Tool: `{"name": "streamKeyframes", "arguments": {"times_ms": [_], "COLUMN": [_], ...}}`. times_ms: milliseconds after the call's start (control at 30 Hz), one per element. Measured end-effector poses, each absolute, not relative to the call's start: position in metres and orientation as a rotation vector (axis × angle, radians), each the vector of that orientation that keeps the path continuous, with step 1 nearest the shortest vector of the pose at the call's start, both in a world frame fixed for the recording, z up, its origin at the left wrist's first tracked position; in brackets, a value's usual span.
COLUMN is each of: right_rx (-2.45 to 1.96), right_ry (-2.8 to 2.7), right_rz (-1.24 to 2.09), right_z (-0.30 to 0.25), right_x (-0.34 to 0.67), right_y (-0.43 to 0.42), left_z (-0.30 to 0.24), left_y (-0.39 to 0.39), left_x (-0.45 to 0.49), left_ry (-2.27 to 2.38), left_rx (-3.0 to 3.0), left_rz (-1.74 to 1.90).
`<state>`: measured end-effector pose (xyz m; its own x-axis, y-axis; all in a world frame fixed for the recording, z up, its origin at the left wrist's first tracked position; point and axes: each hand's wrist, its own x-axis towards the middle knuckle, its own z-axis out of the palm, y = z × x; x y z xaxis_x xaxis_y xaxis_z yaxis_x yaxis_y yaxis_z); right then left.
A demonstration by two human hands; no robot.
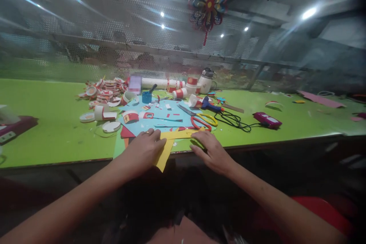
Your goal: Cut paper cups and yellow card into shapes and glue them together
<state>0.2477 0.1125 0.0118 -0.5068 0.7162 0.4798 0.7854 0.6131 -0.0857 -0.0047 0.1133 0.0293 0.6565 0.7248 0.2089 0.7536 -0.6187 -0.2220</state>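
Forearms (82, 194): both are bare and come in from the lower corners toward the table edge.
Left hand (147, 145): it is grasping the yellow paper (167, 148), with the thumb pressed upon it; a ring is on one finger.
Right hand (213, 152): not clenched; its fingertips touch the right end of the yellow paper, and the thumb stands apart below.
Yellow paper: it is at the front edge of the green table (71, 133), between the hands; a narrow part goes to the right, and a wider part hangs down over the edge.
Scissors (196, 114): lying just beyond the right hand, with one red and one yellow handle.
Light blue sheet (168, 108): spread behind the yellow paper, with small paper pieces on it.
Glue gun (210, 104): dark blue, behind the scissors; a black cord (236, 120) lies between it and the purple power strip (268, 120).
Blue container (146, 97): toward the back of the light blue sheet.
Round pieces (105, 89): heaped at the back left.
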Motion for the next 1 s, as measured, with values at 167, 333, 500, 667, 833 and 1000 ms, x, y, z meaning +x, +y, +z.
{"name": "streamKeyframes", "arguments": {"times_ms": [167, 333, 500, 667, 833, 1000], "right_rx": [-1.213, -1.28, -1.363, -1.462, -1.493, -1.421], "right_ry": [-2.389, -2.414, -2.389, -2.319, -2.281, -2.327], "right_rz": [-0.25, -0.303, -0.338, -0.415, -0.466, -0.446], "right_z": [0.013, 0.011, 0.011, 0.012, 0.016, 0.016], "right_x": [0.241, 0.242, 0.256, 0.248, 0.225, 0.212], "right_y": [0.114, 0.111, 0.113, 0.109, 0.104, 0.101], "left_z": [0.026, 0.029, 0.03, 0.027, 0.027, 0.029], "left_y": [0.115, 0.113, 0.113, 0.114, 0.114, 0.112], "left_x": [-0.005, -0.005, -0.005, -0.004, -0.004, -0.002], "left_ry": [-1.174, -1.175, -1.178, -1.175, -1.187, -1.199], "left_rx": [-2.596, -2.601, -2.603, -2.588, -2.569, -2.559], "left_rz": [-0.158, -0.165, -0.176, -0.148, -0.109, -0.096]}}
